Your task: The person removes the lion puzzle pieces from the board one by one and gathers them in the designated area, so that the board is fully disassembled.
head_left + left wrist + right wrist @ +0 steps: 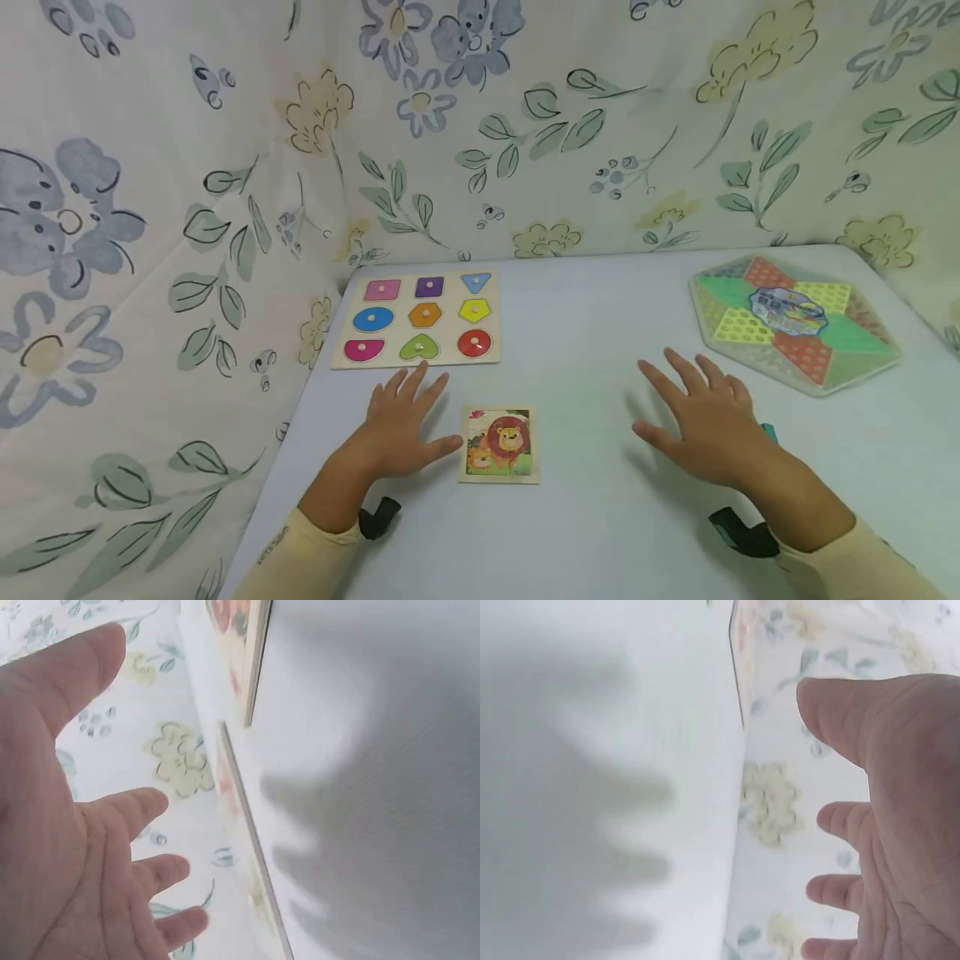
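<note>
Lion puzzle (498, 444), flat on the near, left-of-middle part of the tabletop (585, 533), between left hand (397, 435), just beside it, and right hand (708, 433), farther off, both fingers-spread and empty; a tilted lift could spill any loose pieces.

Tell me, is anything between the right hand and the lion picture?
Nothing visible is: only white tabletop lies between the right hand and the lion picture. The left hand is on the picture's other side.
</note>
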`<state>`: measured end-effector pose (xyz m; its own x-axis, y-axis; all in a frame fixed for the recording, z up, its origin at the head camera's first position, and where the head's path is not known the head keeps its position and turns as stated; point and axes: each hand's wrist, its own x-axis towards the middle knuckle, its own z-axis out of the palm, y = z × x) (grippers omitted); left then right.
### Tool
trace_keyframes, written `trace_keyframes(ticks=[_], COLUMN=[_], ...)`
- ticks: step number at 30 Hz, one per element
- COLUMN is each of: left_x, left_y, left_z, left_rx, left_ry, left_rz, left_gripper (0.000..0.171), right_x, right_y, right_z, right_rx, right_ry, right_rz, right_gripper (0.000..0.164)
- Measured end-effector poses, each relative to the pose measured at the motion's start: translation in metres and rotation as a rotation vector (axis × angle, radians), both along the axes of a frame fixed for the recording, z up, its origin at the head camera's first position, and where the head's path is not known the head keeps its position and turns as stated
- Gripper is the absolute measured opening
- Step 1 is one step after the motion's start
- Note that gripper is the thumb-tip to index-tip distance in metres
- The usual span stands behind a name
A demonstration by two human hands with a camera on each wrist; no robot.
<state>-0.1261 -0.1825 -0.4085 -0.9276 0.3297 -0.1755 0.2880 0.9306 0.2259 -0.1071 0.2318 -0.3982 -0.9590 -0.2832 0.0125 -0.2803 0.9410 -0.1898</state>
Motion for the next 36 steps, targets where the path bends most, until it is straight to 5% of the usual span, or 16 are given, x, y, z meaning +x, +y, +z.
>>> trace_keyframes(ticks=[10, 15, 36], left_x=[0.0, -0.002, -0.002], left_y=[0.015, 0.015, 0.013], left_z=[-0.016, -0.021, -0.022], left_rx=[0.004, -0.032, 0.003], left_ry=[-0.16, -0.173, -0.169], left_rz=[-0.095, -0.096, -0.067], left_gripper=[0.103, 0.102, 0.103], right_x=[-0.017, -0.023, -0.044], right_y=[-0.125, -0.17, -0.211], right_z=[-0.015, -0.027, -0.031], right_rx=[-0.038, -0.054, -0.09], right_ry=[-0.161, -0.235, -0.262], right_rz=[0.175, 0.249, 0.267], right_gripper=[0.075, 0.065, 0.059])
